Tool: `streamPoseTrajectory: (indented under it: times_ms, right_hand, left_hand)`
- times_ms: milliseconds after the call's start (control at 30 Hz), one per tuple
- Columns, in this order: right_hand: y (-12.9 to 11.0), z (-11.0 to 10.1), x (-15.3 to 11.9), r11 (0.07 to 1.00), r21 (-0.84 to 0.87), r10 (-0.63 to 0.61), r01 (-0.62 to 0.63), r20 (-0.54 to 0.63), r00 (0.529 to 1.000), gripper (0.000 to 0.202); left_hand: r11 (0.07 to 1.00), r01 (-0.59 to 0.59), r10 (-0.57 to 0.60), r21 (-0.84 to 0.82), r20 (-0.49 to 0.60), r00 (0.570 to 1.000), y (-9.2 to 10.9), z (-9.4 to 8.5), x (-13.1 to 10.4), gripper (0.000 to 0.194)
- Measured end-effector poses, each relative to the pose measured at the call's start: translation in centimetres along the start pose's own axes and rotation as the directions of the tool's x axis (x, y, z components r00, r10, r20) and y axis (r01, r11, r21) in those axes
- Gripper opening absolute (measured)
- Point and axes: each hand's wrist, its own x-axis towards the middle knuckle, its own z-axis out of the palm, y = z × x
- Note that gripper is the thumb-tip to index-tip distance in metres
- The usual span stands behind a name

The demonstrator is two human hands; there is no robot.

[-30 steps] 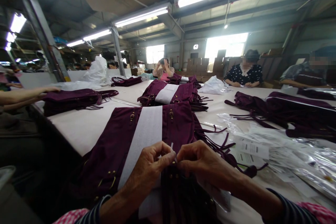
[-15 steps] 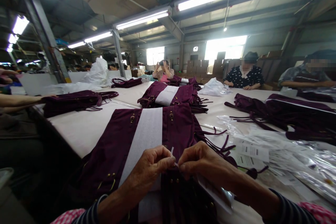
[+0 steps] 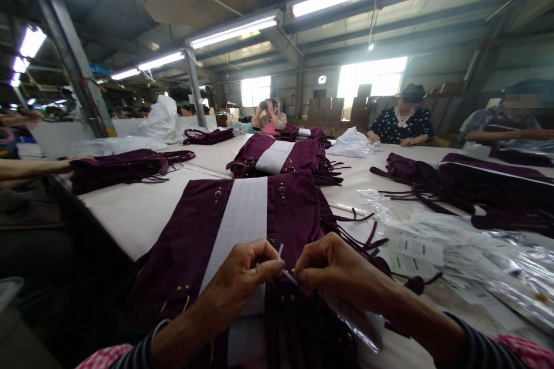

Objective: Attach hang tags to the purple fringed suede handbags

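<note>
The left hand [image 3: 244,274] pinched a thin white strip [image 3: 289,277] between its fingers; the right hand [image 3: 333,265] had its fingers pressed together on the strip's lower end, just beside; the strip was over the nearest purple bag [image 3: 184,230], which lay on the desk [image 3: 115,207] with a broad white band [image 3: 237,222] across it; a clear packet [image 3: 360,327] showed below the right hand; printed slips [image 3: 418,247] lay near the bag's trailing straps [image 3: 373,234].
</note>
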Motion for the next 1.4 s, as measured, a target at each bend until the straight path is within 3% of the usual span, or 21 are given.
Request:
streamPoseTrajectory:
  times_ms: [200, 467, 700, 933, 1133, 1333, 1400]
  right_hand:
    - [0.2, 0.3, 0.0, 0.999, 0.021, -0.025, 0.024, 0.043, 0.999, 0.016]
    - [0.9, 0.4, 0.1, 0.998, 0.062, -0.015, 0.014, 0.025, 1.0, 0.011]
    - [1.1, 0.6, 0.1, 0.997, 0.077, -0.009, 0.008, 0.01, 1.0, 0.009]
    - [1.2, 0.0, -0.1, 0.998, 0.06, -0.028, 0.029, -0.022, 0.999, 0.011]
    - [0.4, -0.1, -0.2, 0.999, 0.039, 0.03, -0.031, 0.038, 0.999, 0.007]
    - [0.2, -1.4, -1.7, 0.943, 0.323, 0.051, -0.083, 0.109, 0.993, 0.031]
    - [0.7, -1.6, -2.4, 0.909, 0.397, 0.074, -0.127, 0.148, 0.986, 0.028]
  left_hand:
    - [0.996, -0.002, 0.005, -0.094, 0.029, 1.0, 0.4, 0.7, -0.1, 0.025]
    - [0.999, 0.013, -0.011, -0.052, 0.051, 0.999, 0.1, 0.9, -0.6, 0.03]
    - [0.997, 0.07, -0.07, 0.022, 0.006, 0.998, -0.1, 1.6, -0.8, 0.027]
    - [0.991, 0.085, -0.077, -0.101, 0.079, 0.994, -0.2, 1.3, -0.9, 0.028]
    - [0.951, 0.077, -0.04, -0.299, 0.129, 0.991, 1.7, 2.0, -1.3, 0.019]
    - [0.884, 0.108, -0.071, -0.456, 0.098, 0.993, 1.8, 2.4, -1.2, 0.015]
    - [0.843, 0.113, -0.085, -0.526, 0.077, 0.993, 1.3, 2.4, -1.2, 0.016]
